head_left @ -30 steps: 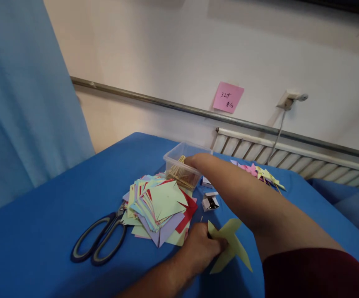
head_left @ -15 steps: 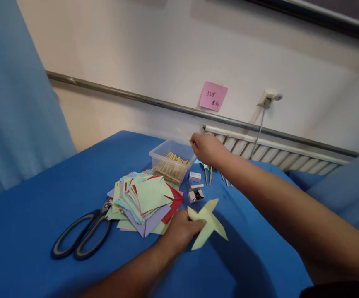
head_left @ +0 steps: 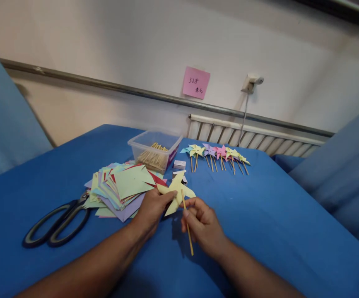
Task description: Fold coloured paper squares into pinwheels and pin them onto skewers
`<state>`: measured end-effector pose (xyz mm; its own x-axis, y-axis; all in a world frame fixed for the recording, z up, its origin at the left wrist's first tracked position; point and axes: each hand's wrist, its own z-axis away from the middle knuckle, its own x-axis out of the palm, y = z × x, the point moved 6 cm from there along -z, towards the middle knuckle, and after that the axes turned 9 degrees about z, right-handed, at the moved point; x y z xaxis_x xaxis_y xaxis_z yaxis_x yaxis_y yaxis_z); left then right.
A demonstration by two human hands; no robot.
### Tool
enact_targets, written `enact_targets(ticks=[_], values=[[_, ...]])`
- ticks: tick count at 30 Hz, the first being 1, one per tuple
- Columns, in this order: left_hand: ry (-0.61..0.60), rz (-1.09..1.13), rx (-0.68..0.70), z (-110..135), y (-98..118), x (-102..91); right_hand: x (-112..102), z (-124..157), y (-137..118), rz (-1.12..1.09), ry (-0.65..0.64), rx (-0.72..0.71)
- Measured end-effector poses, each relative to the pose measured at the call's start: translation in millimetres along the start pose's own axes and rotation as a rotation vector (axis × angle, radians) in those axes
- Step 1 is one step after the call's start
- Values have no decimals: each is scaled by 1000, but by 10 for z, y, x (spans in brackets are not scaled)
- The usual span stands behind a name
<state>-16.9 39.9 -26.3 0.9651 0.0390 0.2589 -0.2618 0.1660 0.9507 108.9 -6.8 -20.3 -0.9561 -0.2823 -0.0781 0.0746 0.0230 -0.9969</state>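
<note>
A pale yellow paper pinwheel [head_left: 177, 191] is pinched at its middle by my left hand [head_left: 154, 207], thumb on top. My right hand [head_left: 202, 221] grips a thin wooden stick [head_left: 188, 227], whose upper end is close to the pinwheel's blades; whether they touch I cannot tell. Behind the pinwheel, partly hidden, stands a small open box [head_left: 184, 179]. A closed small white box [head_left: 179, 164] lies beyond it. Left of my hands is a stack of coloured paper [head_left: 132, 182], with a pale green sheet on top.
Scissors [head_left: 58, 223] lie at the left on the blue tablecloth [head_left: 260, 231]. A clear plastic box [head_left: 167, 153] holds many sticks. Several finished pinwheels [head_left: 210, 150] on sticks lie in a row at the back. A radiator [head_left: 222, 128] is against the wall.
My right hand has come back from the plastic box toward me with a stick, now beside the pinwheel. My left hand still holds the pinwheel. The view has shifted, showing the finished pinwheels fully.
</note>
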Motion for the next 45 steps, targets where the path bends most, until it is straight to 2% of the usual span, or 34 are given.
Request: enact_targets(ticks=[5, 16, 34, 45], values=[[35, -57, 22, -20, 4, -21, 10, -57, 59, -75, -107, 88], [29, -137, 43, 27, 44, 0, -14, -122, 239, -111, -117, 159], [-43, -175, 35, 52, 37, 38, 13, -133, 220, -174, -148, 132], [-16, -220, 33, 75, 46, 23, 18, -119, 229, -189, -152, 143]])
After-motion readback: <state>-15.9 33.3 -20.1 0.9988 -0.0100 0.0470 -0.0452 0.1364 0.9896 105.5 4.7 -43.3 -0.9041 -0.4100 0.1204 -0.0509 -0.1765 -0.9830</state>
